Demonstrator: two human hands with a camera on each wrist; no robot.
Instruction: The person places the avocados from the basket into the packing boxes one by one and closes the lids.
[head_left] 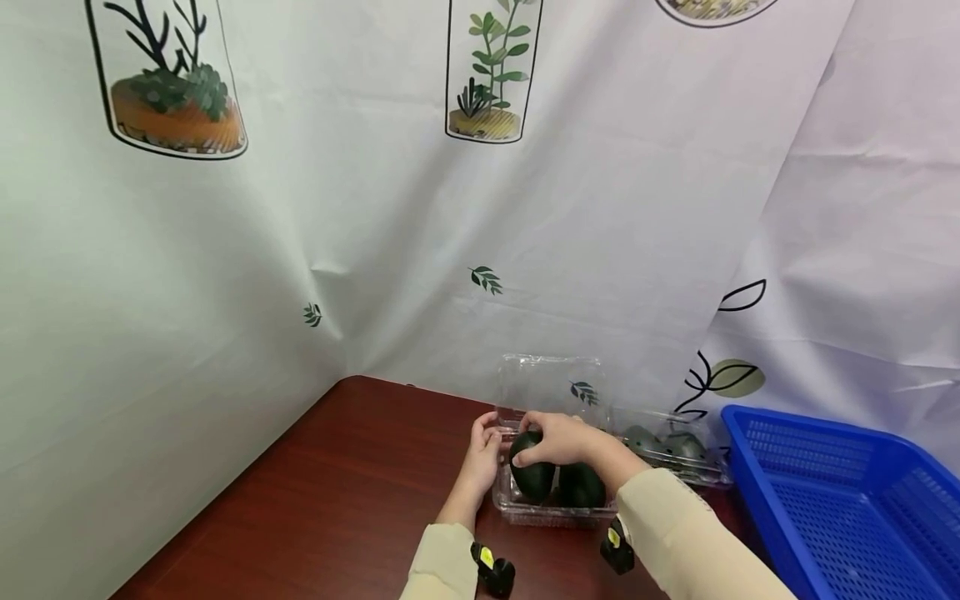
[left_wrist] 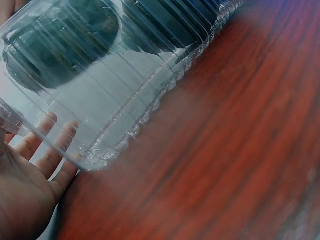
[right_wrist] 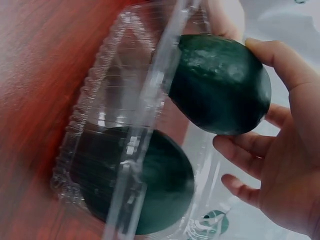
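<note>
My right hand [head_left: 558,439] grips a dark green avocado [head_left: 532,471] between thumb and fingers. In the right wrist view this avocado [right_wrist: 220,85] is partly above the rim of a clear plastic box [right_wrist: 107,95]. A second avocado [head_left: 581,486] lies in the right half of the box. The box's transparent lid [head_left: 551,379] stands up at the back. My left hand [head_left: 482,454] is at the box's left side. Seen from the left wrist, the fingers [left_wrist: 47,161] of that hand are fairly straight and lie along the end of the box [left_wrist: 120,95].
Behind and to the right stands another clear box [head_left: 667,450] with dark green fruit inside. A blue plastic basket [head_left: 847,500] takes up the right side. The brown table [head_left: 360,492] ends at a printed white cloth [head_left: 405,317] at the back and left.
</note>
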